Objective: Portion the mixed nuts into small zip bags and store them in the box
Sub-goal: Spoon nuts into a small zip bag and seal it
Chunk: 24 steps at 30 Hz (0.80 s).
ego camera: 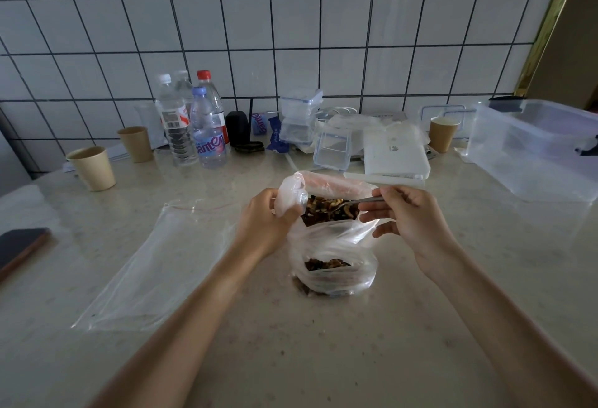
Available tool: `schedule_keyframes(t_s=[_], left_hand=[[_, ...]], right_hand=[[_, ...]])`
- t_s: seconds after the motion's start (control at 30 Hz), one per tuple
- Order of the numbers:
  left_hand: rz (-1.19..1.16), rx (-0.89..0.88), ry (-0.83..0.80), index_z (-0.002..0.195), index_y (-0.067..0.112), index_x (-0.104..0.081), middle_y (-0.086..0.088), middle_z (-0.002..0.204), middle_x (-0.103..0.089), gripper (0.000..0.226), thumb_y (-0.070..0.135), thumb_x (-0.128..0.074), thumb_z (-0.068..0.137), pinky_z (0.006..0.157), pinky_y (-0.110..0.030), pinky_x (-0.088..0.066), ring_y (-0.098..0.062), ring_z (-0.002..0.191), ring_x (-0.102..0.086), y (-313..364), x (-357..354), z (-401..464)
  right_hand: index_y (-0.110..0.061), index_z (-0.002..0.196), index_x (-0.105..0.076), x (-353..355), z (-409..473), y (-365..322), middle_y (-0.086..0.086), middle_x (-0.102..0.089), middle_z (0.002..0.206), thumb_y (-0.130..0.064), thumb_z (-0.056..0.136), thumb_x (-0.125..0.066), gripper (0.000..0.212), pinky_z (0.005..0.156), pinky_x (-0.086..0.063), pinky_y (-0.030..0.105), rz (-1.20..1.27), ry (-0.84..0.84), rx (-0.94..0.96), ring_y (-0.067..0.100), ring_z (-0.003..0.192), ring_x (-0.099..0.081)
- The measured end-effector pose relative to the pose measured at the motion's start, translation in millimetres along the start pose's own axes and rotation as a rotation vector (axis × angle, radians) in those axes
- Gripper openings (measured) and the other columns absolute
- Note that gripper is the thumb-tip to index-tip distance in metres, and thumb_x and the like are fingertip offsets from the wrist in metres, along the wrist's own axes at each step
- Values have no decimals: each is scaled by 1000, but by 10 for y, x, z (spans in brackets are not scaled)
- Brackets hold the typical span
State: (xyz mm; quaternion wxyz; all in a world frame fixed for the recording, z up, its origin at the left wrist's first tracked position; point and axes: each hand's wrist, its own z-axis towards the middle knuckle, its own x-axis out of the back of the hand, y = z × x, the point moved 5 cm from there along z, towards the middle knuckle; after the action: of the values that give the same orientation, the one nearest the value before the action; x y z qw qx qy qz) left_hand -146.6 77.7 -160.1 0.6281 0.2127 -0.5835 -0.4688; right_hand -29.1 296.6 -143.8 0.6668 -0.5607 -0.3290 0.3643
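Two hands share the scooping: our left hand [270, 218] pinches the nut bag [330, 213] rim open mid-counter; our right hand [409, 216] grips a spoon [359, 202]; the box [534, 148] waits at the right edge.

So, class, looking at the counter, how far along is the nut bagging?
Done: little, though some nuts lie low in the plastic bag. In hand: the left hand holds the bag's mouth open while the right hand holds a spoon over the mixed nuts. Left: the flat zip bag holds no nuts, and no filled bags show in the clear box.
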Motion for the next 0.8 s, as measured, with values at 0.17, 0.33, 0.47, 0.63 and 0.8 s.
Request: schedule_keyframes(t_s=[0.17, 0.33, 0.47, 0.63, 0.8], left_hand=[[160, -31, 58, 132, 19, -58, 11, 118, -56, 54, 51, -73, 91, 80, -30, -47, -11, 97, -63, 39, 156, -20], [266, -140, 97, 105, 26, -59, 10, 104, -61, 25, 43, -73, 92, 74, -22, -44, -6, 89, -61, 176, 304, -200], [263, -115, -94, 87, 35, -67, 16, 76, -72, 16, 50, -69, 94, 55, -9, -43, 7, 74, -66, 189, 265, -370], [245, -99, -252, 85, 35, -71, 18, 77, -75, 23, 54, -63, 96, 65, -21, -48, 3, 67, -71, 144, 135, -551], [79, -108, -298, 90, 36, -76, 20, 90, -75, 12, 40, -69, 98, 53, -13, -46, 2, 62, -66, 146, 40, -612]], right_hand=[[5, 103, -65, 23, -35, -130, 19, -78, 89, -11, 110, -45, 26, 51, -55, 34, -9, -19, 51, 30, 74, -74], [5, 99, -65, 82, -61, -294, 22, -77, 84, -13, 111, -43, 31, 46, -54, 30, 43, -69, 66, 29, 66, -74], [1, 93, -64, 131, -86, -379, 21, -76, 78, -17, 112, -41, 34, 45, -51, 30, 89, -145, 62, 29, 62, -72], [-2, 91, -62, 154, -92, -386, 21, -74, 75, -20, 112, -40, 35, 46, -50, 31, 0, -255, 75, 31, 62, -71], [-5, 88, -62, 137, -102, -393, 15, -73, 69, -22, 112, -41, 36, 50, -50, 34, -227, -313, 190, 32, 62, -72]])
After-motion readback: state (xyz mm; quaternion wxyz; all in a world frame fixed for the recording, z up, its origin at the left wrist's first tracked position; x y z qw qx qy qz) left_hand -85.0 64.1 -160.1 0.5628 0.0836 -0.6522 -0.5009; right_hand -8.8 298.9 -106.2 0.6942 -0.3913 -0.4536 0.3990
